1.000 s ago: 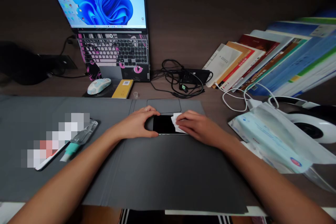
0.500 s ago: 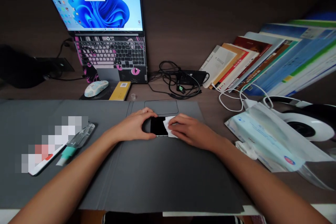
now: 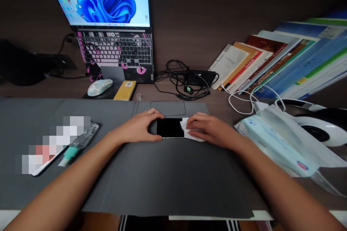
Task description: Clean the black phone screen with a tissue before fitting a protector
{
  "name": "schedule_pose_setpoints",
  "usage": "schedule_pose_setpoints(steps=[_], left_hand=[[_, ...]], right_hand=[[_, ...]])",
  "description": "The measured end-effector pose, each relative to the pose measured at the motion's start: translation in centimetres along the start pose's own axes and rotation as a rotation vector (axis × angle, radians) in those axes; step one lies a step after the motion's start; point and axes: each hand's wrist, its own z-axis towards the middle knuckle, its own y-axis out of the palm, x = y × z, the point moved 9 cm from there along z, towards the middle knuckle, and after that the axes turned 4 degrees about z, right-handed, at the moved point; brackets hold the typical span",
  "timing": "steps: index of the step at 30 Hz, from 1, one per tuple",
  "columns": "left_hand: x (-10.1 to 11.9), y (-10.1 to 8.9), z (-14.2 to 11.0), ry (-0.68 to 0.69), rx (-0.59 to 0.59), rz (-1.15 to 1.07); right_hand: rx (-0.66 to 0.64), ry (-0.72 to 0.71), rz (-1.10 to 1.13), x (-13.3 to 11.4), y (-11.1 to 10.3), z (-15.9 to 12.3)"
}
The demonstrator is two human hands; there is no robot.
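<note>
A smartphone (image 3: 170, 127) with a dark screen lies flat on the grey desk mat (image 3: 173, 173). Thumb and fingers of my left hand (image 3: 139, 126) grip its left end by the two long edges. Under the fingertips of my right hand (image 3: 210, 128), a white tissue (image 3: 195, 134) is pressed onto the phone's right end, which the tissue and fingers cover. To the left on the mat rest a clear spray bottle with a green neck (image 3: 85, 138) and a long white item that is partly blurred out.
An open laptop (image 3: 115, 52) stands at the back, with a mouse (image 3: 100, 87) and a yellow booklet (image 3: 125, 90) before it. Black cables (image 3: 187, 79) lie right of it. Leaning books (image 3: 260, 61), a tissue pack (image 3: 276, 144) and white headphones (image 3: 311, 126) occupy the right side.
My right hand has slid the tissue rightward along the phone, baring more of the screen. The left hand keeps its hold, and the view has shifted slightly.
</note>
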Motion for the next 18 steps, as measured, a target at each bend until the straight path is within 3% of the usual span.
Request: schedule_pose_setpoints(steps=[7,13,18], left_hand=[[0.0,0.1,-0.1,0.001,-0.014,0.004],[0.1,0.1,-0.1,-0.010,-0.020,0.039],[0.1,-0.2,-0.4,-0.027,-0.015,0.076]], right_hand=[[-0.068,0.028,0.043,0.8,-0.2,-0.6],[0.031,0.030,0.044,1.5,-0.4,-0.3],[0.032,0.038,0.047,1.1,-0.1,0.0]])
